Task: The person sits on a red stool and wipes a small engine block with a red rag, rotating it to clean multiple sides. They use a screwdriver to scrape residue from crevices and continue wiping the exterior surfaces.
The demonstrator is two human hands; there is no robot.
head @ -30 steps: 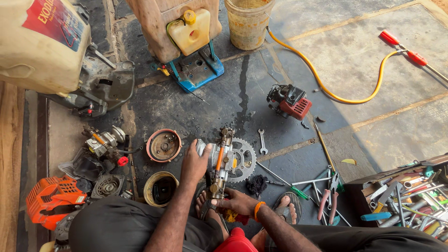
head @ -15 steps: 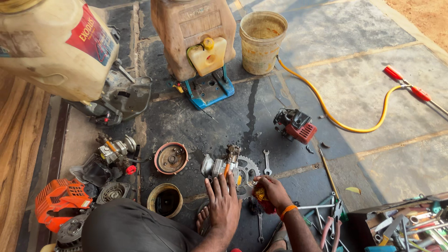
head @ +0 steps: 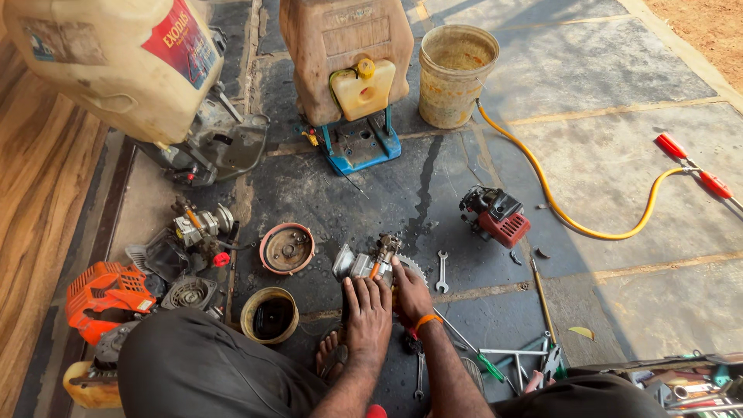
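Both my hands are down on the small engine part, which lies on the dark oily floor just in front of my feet. My left hand lies flat over its near end, fingers stretched toward 12 o'clock and touching the metal; it presses more than it grips, the fingers almost straight. My right hand is at 3 o'clock of the left one, curled against the side of the part, but I cannot tell if the fingers really close around something there. An orange band is on my right wrist. A toothed wheel shows just behind my right hand, partly hidden by it.

At 9 o'clock of the part is a round red cover, near but not touching. At 8 o'clock stands a yellowish ring housing, just beside my knee. A spanner lies at 3 o'clock, close to the right hand. At 2 o'clock, well apart, sits a red and black motor. Farther, at 12 o'clock, stands a brown tank on a blue frame, and at 1 o'clock a dirty bucket with a yellow hose running from it. An orange casing lies far at 9 o'clock.
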